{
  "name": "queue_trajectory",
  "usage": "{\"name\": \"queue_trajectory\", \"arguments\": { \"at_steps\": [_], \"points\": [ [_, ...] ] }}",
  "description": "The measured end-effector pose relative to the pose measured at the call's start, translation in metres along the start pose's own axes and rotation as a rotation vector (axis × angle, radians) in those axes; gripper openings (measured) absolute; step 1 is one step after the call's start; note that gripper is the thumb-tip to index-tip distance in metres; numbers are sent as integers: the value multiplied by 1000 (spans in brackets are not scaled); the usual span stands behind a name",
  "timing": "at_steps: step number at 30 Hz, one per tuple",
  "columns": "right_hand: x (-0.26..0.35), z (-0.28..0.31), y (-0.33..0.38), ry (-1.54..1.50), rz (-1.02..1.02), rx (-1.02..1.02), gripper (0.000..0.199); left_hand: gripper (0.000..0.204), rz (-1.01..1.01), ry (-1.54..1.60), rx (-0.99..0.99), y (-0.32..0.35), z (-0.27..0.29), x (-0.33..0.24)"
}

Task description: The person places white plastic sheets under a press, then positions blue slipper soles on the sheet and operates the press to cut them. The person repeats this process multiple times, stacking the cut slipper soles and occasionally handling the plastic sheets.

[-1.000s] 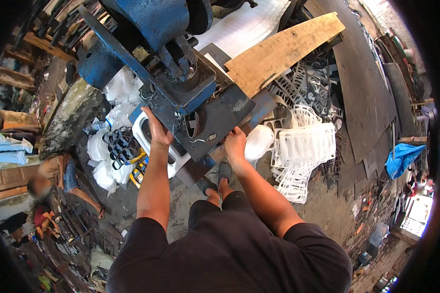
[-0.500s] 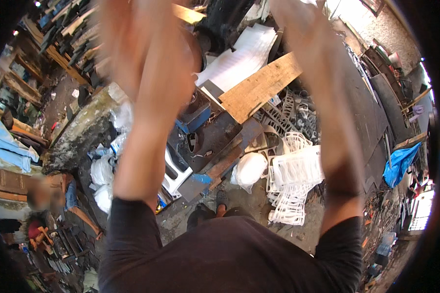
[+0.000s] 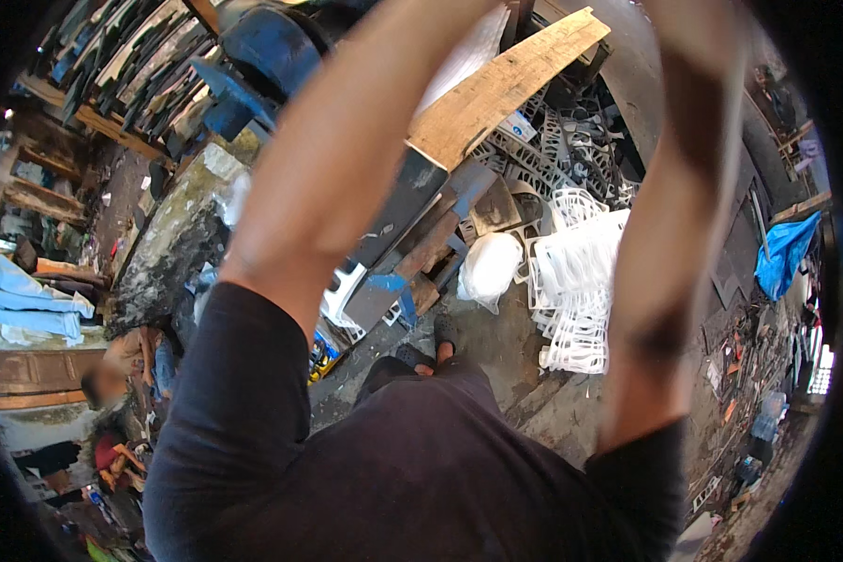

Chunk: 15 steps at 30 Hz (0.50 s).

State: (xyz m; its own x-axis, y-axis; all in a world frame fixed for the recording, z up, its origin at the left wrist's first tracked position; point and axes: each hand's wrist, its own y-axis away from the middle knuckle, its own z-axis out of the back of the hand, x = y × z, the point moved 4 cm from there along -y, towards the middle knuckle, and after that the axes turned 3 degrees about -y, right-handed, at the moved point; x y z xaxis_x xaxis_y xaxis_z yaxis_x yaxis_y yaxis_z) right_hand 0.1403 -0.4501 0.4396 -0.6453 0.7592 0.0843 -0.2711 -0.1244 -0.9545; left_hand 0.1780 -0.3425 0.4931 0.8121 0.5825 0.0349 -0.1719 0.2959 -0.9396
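Both of my arms reach up past the top edge, so my hands are out of sight. My left forearm (image 3: 337, 159) slants across a blue machine part (image 3: 272, 47) and a stack of white sheets (image 3: 461, 58). A bare wooden board (image 3: 506, 94) lies tilted between my arms, over part of the sheets. On the far side of it, my right forearm (image 3: 688, 169) rises blurred beside dark sheeting. What either hand holds or touches is not visible.
White cut-out sheets (image 3: 576, 258) lie piled beside a white plastic bag (image 3: 489, 270). Dark cut-out scraps (image 3: 571, 140) fill the space behind. A blue tarp (image 3: 789, 253) hangs at right. Two people are at the lower left; dark strips (image 3: 131, 66) are stacked at upper left.
My hands have gone from the top of the picture to beyond it. My left forearm now leans rightward. The view has shifted, bringing the blue machine part into sight.
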Motion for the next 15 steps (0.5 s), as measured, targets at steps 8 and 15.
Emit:
{"name": "queue_trajectory", "arguments": {
  "at_steps": [8, 15],
  "points": [
    [20, -30, 343, 288, -533, 222, 55, 18, -85, -240, 696, 247, -72, -91],
    [-15, 105, 30, 717, 190, 306, 37, 24, 59, 27, 240, 38, -41, -50]
  ]
}}
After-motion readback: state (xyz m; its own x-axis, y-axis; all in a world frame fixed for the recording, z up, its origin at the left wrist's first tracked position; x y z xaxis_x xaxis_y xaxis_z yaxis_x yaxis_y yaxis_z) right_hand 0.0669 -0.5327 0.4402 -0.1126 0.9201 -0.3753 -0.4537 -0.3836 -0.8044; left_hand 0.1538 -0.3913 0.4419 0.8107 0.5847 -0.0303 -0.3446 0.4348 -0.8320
